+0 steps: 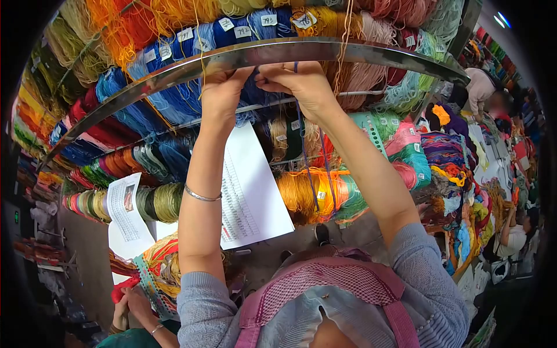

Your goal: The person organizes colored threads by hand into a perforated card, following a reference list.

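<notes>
My left hand (220, 97) and my right hand (307, 87) are raised side by side against the blue skeins (174, 95), just under a curved metal bar (272, 53) that hides part of their fingers. Both hands are closed in a pinch. A dark blue thread (304, 136) runs down from my right hand in a long loop to the orange and yellow skeins below. What my left fingers hold is too hidden to make out. Small white number labels (268, 20) sit on the skeins above the bar.
Printed sheets (249, 191) hang below my arms, with another list (123, 203) to the left. At lower left, another person's hands (136, 307) hold red thread (123, 287) beside a card of skeins. Thread-covered tables (487, 156) and people are at right.
</notes>
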`<state>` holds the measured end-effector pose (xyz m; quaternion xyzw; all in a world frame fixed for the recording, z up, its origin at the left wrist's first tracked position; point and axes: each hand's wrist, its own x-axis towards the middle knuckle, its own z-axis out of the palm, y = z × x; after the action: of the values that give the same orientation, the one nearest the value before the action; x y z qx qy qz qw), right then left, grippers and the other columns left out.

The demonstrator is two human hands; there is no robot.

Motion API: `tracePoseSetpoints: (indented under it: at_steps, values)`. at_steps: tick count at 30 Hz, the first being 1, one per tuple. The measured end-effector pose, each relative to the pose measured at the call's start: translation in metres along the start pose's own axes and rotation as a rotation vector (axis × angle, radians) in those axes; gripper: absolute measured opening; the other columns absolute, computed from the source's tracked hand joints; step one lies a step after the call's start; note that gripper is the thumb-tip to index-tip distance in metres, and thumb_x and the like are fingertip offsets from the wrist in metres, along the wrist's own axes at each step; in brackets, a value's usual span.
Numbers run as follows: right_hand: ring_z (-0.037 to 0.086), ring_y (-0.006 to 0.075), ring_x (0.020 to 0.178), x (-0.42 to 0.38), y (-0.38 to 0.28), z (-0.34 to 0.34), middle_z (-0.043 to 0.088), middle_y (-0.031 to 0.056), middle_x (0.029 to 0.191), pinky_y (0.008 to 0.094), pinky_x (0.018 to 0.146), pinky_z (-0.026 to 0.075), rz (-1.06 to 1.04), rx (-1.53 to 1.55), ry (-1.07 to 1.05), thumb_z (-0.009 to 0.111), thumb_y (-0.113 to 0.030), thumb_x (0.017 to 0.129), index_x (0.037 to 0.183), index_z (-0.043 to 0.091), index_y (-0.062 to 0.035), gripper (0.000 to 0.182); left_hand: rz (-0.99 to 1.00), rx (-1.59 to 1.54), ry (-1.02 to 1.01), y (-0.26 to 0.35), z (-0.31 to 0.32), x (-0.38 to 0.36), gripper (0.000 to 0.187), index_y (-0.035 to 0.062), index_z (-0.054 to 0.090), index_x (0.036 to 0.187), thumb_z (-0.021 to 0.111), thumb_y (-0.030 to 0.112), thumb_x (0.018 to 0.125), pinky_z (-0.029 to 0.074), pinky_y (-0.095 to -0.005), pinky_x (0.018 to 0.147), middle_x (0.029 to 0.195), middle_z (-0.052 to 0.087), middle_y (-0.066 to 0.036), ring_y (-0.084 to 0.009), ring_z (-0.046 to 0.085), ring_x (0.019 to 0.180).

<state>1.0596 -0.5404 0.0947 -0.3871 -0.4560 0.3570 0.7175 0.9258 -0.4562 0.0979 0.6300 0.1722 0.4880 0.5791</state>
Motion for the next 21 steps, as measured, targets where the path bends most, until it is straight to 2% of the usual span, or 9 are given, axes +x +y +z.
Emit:
tracePoseSetpoints:
  at_steps: [4, 10, 12, 13, 15, 21]
  values:
    - [0.068, 0.0166, 0.080, 0.000, 0.000, 0.002, 0.069, 0.0103, 0.087, 0.0270, 0.073, 0.058, 0.011, -0.035, 0.013, 0.065, -0.006, 0.087, 0.093, 0.068, 0.0076, 0.016, 0.042, 0.085, 0.034, 0.001, 0.002, 0.000, 0.019, 0.0004, 0.067, 0.102, 0.065, 0.008, 0.085, 0.045, -0.0233, 0.077, 0.093, 0.068, -0.003, -0.0079, 0.058, 0.085]
    - [0.067, 0.0171, 0.082, 0.000, 0.003, 0.001, 0.069, 0.0105, 0.089, 0.0271, 0.076, 0.057, 0.025, 0.011, -0.002, 0.063, -0.006, 0.089, 0.095, 0.067, 0.0071, 0.015, 0.002, 0.040, -0.053, 0.006, 0.003, -0.002, 0.017, 0.0003, 0.068, 0.099, 0.064, 0.008, 0.085, 0.044, -0.0225, 0.074, 0.088, 0.068, -0.002, -0.0082, 0.058, 0.080]
    - [0.068, 0.0178, 0.083, 0.000, 0.005, 0.001, 0.068, 0.0106, 0.090, 0.0278, 0.077, 0.058, 0.021, 0.027, 0.000, 0.063, -0.007, 0.089, 0.096, 0.067, 0.0074, 0.016, 0.020, -0.010, -0.041, 0.010, 0.006, -0.004, 0.010, 0.0056, 0.070, 0.090, 0.069, 0.013, 0.084, 0.027, -0.0191, 0.050, 0.069, 0.058, 0.006, -0.0011, 0.041, 0.057]
    - [0.068, 0.0178, 0.083, 0.000, 0.004, 0.001, 0.068, 0.0106, 0.090, 0.0278, 0.077, 0.058, 0.020, 0.027, 0.000, 0.063, -0.007, 0.089, 0.096, 0.067, 0.0074, 0.016, 0.021, -0.010, -0.041, 0.009, 0.005, -0.003, 0.010, 0.0056, 0.070, 0.090, 0.069, 0.013, 0.084, 0.027, -0.0191, 0.050, 0.069, 0.058, 0.006, -0.0011, 0.041, 0.057]
    - [0.068, 0.0184, 0.083, 0.000, 0.003, 0.002, 0.068, 0.0106, 0.090, 0.0289, 0.078, 0.058, 0.032, 0.027, 0.012, 0.062, -0.007, 0.089, 0.095, 0.067, 0.0073, 0.016, -0.035, -0.007, -0.037, 0.005, 0.000, -0.001, 0.015, -0.0002, 0.071, 0.093, 0.066, 0.010, 0.083, 0.039, -0.0207, 0.063, 0.081, 0.066, -0.001, -0.0053, 0.052, 0.069]
    - [0.068, 0.0191, 0.083, -0.001, 0.003, 0.001, 0.068, 0.0109, 0.091, 0.0307, 0.080, 0.058, 0.031, 0.081, 0.013, 0.062, -0.006, 0.090, 0.095, 0.067, 0.0072, 0.016, -0.039, -0.018, -0.003, -0.002, -0.003, 0.001, 0.014, 0.0023, 0.071, 0.088, 0.069, 0.015, 0.082, 0.030, -0.0199, 0.055, 0.070, 0.059, 0.004, -0.0028, 0.042, 0.059]
